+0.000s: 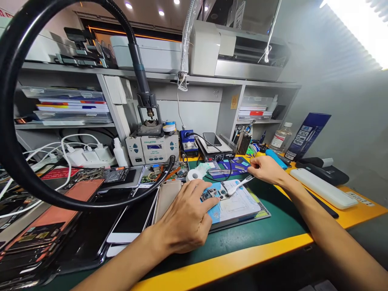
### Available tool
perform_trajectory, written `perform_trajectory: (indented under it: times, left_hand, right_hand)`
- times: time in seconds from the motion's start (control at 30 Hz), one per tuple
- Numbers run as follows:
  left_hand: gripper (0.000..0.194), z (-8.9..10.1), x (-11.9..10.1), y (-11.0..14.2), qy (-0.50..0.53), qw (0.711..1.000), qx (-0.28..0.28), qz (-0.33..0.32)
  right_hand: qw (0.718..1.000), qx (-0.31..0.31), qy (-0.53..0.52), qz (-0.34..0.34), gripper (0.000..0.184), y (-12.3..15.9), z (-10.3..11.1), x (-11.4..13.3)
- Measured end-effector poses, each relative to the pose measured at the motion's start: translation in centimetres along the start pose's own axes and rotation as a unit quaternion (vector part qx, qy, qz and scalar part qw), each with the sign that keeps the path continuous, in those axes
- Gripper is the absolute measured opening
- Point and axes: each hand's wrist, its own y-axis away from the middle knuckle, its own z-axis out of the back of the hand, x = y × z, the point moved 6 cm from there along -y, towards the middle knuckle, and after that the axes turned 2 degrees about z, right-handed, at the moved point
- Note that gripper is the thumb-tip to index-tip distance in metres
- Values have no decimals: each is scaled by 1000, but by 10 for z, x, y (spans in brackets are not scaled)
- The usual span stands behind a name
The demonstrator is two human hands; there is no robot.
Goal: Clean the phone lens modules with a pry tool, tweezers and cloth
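My left hand (189, 214) rests on the near left side of a blue-and-white box (239, 206). Its thumb and fingers steady a small phone part with round camera lenses (209, 195), partly covered by the fingers. My right hand (266, 169) is closed around the far end of a slim tool with a white rounded tip (238, 186). That tip touches or hovers just over the right end of the phone part; I cannot tell which. Behind my left fingers stands a white tape roll (194, 174).
Phones and phone parts (127, 218) crowd the left side. A black hose (9, 121) loops across the near left, from a soldering station (152, 149). A clear bottle (280, 139) and a white case (323, 188) are on the right. A green mat (242, 234) covers the table.
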Motion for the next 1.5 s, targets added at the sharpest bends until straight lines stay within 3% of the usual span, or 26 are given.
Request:
perform_trajectory:
  times: [0.23,0.67,1.03,1.3,1.5]
  left_hand:
    - [44,1,0,0,-1,1000,3,-1]
    - [44,3,-2,-2,-2,1000,19,6]
    - [43,2,-1,-2,-6,1000,13,3]
    - [43,3,-2,-1,-7,1000,9,1]
    - [45,3,-2,-3,-6,1000,19,3]
  right_hand:
    - [998,35,41,-18,39,-2,-7,-10]
    - [989,79,97,-74,27,-4,-18,-23]
    - [993,47,85,-62,29,-4,-19,-19]
    - [998,10,53,-37,40,-2,-15,-6]
    - [1000,-11,12,-18,37,1,-13,7]
